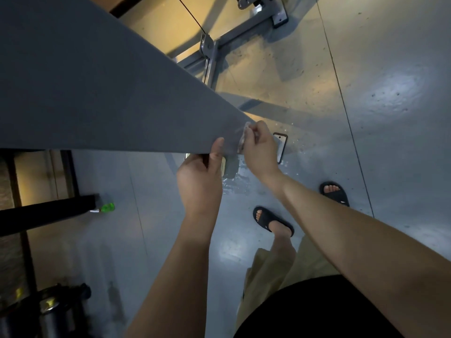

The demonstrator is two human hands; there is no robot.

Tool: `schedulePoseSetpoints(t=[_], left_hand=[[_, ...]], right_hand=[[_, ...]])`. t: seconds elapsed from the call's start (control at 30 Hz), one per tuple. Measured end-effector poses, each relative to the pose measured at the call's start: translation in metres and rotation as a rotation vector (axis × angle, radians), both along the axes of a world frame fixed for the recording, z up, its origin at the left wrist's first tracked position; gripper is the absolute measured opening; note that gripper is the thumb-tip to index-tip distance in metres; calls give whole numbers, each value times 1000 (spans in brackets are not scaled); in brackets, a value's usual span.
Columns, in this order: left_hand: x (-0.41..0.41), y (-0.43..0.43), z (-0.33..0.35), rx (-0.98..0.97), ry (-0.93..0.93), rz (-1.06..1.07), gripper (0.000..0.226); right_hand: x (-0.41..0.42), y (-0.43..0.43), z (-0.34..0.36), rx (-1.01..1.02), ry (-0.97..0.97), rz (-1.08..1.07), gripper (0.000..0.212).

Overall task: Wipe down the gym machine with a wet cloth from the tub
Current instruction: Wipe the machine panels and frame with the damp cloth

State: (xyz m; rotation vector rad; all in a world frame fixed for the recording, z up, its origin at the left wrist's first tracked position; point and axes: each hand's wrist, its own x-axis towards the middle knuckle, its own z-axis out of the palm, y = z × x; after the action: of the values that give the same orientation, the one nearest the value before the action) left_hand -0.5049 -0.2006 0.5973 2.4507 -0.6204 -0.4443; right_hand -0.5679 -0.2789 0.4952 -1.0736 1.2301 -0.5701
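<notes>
Our right hand point(260, 152) pinches the cloth point(242, 142) against the grey beam point(109, 93). Our left hand point(201, 179) grips the beam's lower edge, thumb on top. Wet patch point(235, 184) underneath.

The floor point(366, 69) is smooth grey painted concrete, crossed by thin dark seams and lit in yellowish patches. A wet patch point(235, 184) glistens beside a bolted foot plate point(280, 147). A 2nd foot plate point(279, 19) sits at the far end of the grey machine frame point(244, 32), whose bars lie along the floor. 2 black slides point(334, 193) point(271, 222), worn on bare feet, stand near the puddle. A small green object point(107, 207) lies at the left. Dark metal cylinders point(48, 311), blurred, stand at the lower left.
</notes>
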Motion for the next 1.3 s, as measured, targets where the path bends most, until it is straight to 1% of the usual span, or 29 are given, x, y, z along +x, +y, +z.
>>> schedulePoseSetpoints(t=[0.07, 0.1, 0.2, 0.23, 0.27, 0.3, 0.33, 0.4, 0.47, 0.53, 0.57, 0.63, 0.7, 0.73, 0.77, 0.8, 0.83, 0.93, 0.97, 1.0, 1.03, 1.07, 1.13, 1.17, 1.2, 1.3], left_hand=[[0, 2, 2, -7, 6, 5, 57], [-1, 2, 4, -12, 15, 2, 53], [-2, 6, 10, -25, 43, -8, 43], [-2, 8, 12, -24, 47, -11, 48], [-2, 10, 14, -13, 43, -17, 58], [-2, 12, 15, -3, 39, -25, 67], [-2, 15, 18, -5, 34, -32, 71], [-2, 18, 23, -36, 27, -28, 68], [-1, 20, 27, -77, 32, -7, 60], [-1, 19, 29, -109, 36, -3, 52], [0, 19, 28, -116, 39, -11, 48], [1, 19, 29, -109, 38, -31, 45], [3, 19, 32, -98, 31, -38, 44], [3, 20, 33, -96, 29, -35, 44], [3, 20, 33, -92, 27, -32, 44], [3, 21, 33, -86, 28, -31, 44], [3, 20, 33, -82, 32, -31, 42], [4, 19, 31, -92, 45, -41, 35], [4, 19, 30, -95, 48, -40, 34], [4, 19, 30, -96, 49, -32, 35], [3, 19, 30, -95, 51, -23, 37], [4, 20, 30, -96, 47, -20, 41], [6, 24, 30, -90, 26, -19, 48], [7, 24, 32, -88, 21, -21, 51], [8, 23, 34, -90, 20, -22, 52], [5, 21, 40, -91, 36, -33, 46]], right_hand=[[-1, -11, -5, 60, 42, -9, 31], [-3, -8, 4, 69, 18, -18, 30], [-6, 17, 34, 41, -158, 11, 23], [-6, 20, 37, 26, -191, 16, 23], [-4, 18, 34, 23, -191, 0, 23], [-2, 12, 26, 38, -145, -29, 23], [-1, 3, 19, 76, -99, -63, 26], [1, -6, 13, 141, -55, -78, 26], [1, 2, 30, 97, -113, -57, 25], [2, 15, 57, -8, -239, -35, 26], [3, 17, 62, -46, -255, -20, 26], [6, 13, 56, -66, -183, -14, 26], [7, -3, 43, 81, -63, -71, 24], [8, -9, 37, 161, 0, -77, 23], [6, -11, 37, 196, 61, -56, 22], [6, -8, 42, 166, 101, -23, 21], [6, -3, 51, 97, 86, -8, 21], [6, 20, 79, -152, -61, -17, 24], [6, 23, 78, -205, -56, -12, 24], [7, 20, 73, -228, -7, 5, 24], [8, 14, 66, -201, 63, 16, 24], [9, 7, 58, -125, 126, 15, 24], [9, -3, 47, -6, 193, 15, 25], [7, -2, 48, 1, 173, 21, 26], [5, 1, 57, -16, 113, 23, 25], [-2, 19, 95, -150, -130, 20, 12]])
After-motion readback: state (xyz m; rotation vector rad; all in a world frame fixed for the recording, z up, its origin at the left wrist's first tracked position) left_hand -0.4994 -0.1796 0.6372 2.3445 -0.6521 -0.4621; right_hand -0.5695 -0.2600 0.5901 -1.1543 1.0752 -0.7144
